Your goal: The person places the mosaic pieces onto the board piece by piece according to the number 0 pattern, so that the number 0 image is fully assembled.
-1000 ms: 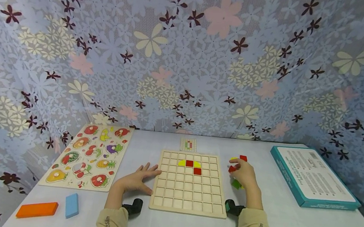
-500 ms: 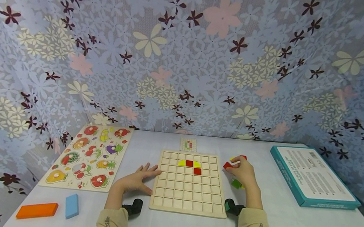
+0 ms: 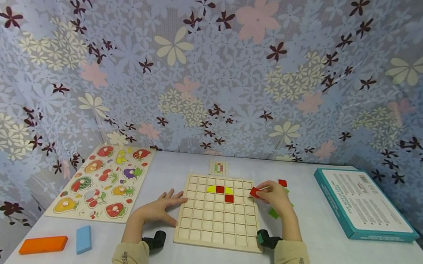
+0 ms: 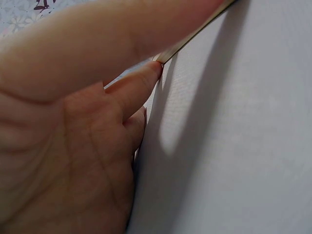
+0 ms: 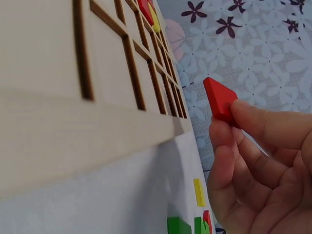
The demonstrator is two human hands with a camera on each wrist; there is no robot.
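Note:
My right hand (image 3: 276,198) pinches a red square tile (image 5: 222,100) between thumb and fingers, over the right edge of the wooden grid board (image 3: 203,227). The tile is tilted and off the board in the right wrist view. In the board's upper rows sit a red tile (image 3: 220,190) with a yellow curved-edge tile (image 3: 211,189) on its left and another yellow tile (image 3: 229,190) on its right. One row nearer lies a second red tile (image 3: 229,198). With fingers spread, my left hand (image 3: 159,209) touches the board's left edge, thumb and fingertips against it.
A small pattern card (image 3: 219,168) lies behind the board. Right of it are loose tiles, including a red one (image 3: 282,183) and a green one (image 3: 274,213). A teal box (image 3: 366,206) lies far right; a fruit puzzle (image 3: 84,199), blue block (image 3: 83,240) and orange block (image 3: 43,245) lie left.
My right hand has brought the pinched red tile leftward from the loose tiles to the board's right edge, uncovering more of those tiles. My left hand has stayed in place.

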